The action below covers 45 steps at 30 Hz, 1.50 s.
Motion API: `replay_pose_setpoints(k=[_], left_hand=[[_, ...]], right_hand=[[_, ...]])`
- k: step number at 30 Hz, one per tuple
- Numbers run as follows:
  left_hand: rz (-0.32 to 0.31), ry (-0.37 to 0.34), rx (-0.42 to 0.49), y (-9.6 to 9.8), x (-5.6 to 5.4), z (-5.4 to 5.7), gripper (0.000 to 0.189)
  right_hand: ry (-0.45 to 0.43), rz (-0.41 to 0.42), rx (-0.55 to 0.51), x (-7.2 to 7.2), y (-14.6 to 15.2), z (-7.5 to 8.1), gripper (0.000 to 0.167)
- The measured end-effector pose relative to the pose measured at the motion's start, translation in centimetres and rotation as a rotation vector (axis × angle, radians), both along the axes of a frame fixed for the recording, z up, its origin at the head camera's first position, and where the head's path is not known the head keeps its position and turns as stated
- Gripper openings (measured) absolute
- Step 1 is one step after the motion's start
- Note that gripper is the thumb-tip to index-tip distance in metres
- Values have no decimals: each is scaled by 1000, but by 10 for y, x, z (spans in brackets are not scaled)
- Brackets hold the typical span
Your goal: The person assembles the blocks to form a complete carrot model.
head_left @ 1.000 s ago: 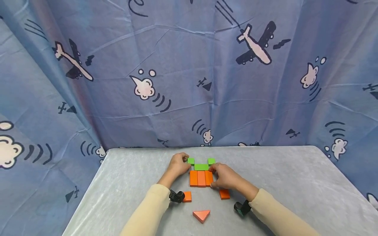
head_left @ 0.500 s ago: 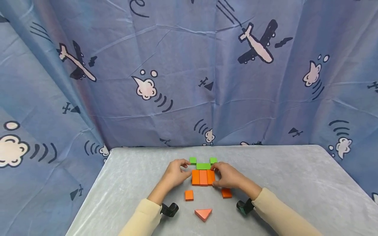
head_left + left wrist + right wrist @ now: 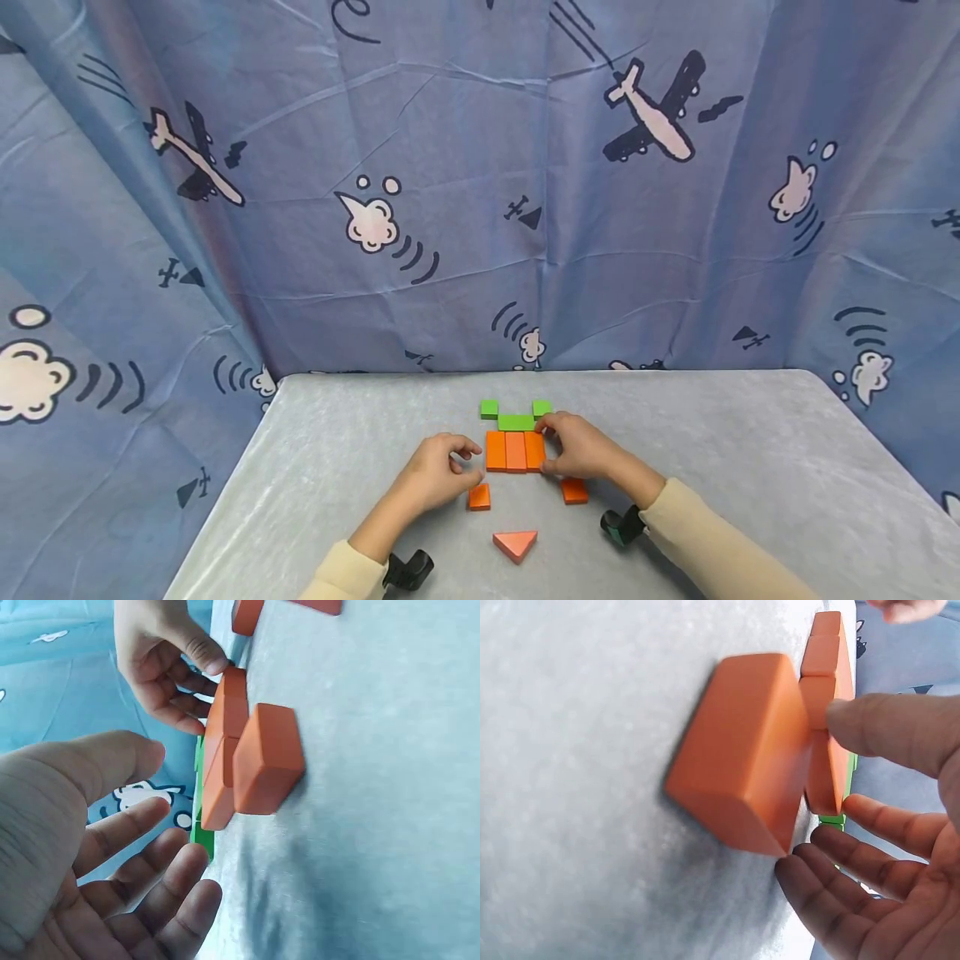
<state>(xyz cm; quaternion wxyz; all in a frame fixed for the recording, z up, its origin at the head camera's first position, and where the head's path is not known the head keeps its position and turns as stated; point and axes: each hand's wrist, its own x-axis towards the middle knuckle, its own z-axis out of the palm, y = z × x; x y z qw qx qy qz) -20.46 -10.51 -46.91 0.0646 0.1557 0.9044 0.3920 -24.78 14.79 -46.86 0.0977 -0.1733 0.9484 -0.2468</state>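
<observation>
Three orange bars (image 3: 514, 451) lie side by side on the grey table (image 3: 750, 467), with a green bar (image 3: 516, 422) and two small green cubes (image 3: 489, 408) behind them. My right hand (image 3: 546, 446) rests against the right bar, thumb (image 3: 885, 727) at its near end and relaxed fingers (image 3: 855, 855) by its far end. My left hand (image 3: 468, 462) hovers with loose fingers (image 3: 150, 877) just left of a small orange block (image 3: 479, 497), holding nothing. That block (image 3: 266, 757) fills the left wrist view. A second small orange block (image 3: 574, 491) sits under my right wrist, close up (image 3: 742, 787).
An orange triangle (image 3: 515, 545) lies near the front of the table between my forearms. A blue curtain (image 3: 450, 208) printed with planes and clouds closes off the back and both sides. Bare tabletop stretches left and right of the blocks.
My left hand has drawn back from the left green cube, past the orange bars, toward the small orange block. The right hand has stayed at the right bar.
</observation>
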Motion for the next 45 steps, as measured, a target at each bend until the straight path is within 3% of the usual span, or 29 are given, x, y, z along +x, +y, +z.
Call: replay_pose_setpoints(k=[9,17,34,45], left_hand=[[-44,-13,-34,-3,14,-8,30],[-50,21,-48,-2,19,-12,29],[-53,61,-112,-1,16,-18,27],[-48,156,-151,10,11,-17,25]], right_hand=[[-6,-14,-1,1,0,1,45],[0,-12,-9,1,1,0,44],[-4,-26,8,0,0,-1,44],[-11,-35,11,-2,-2,1,45]])
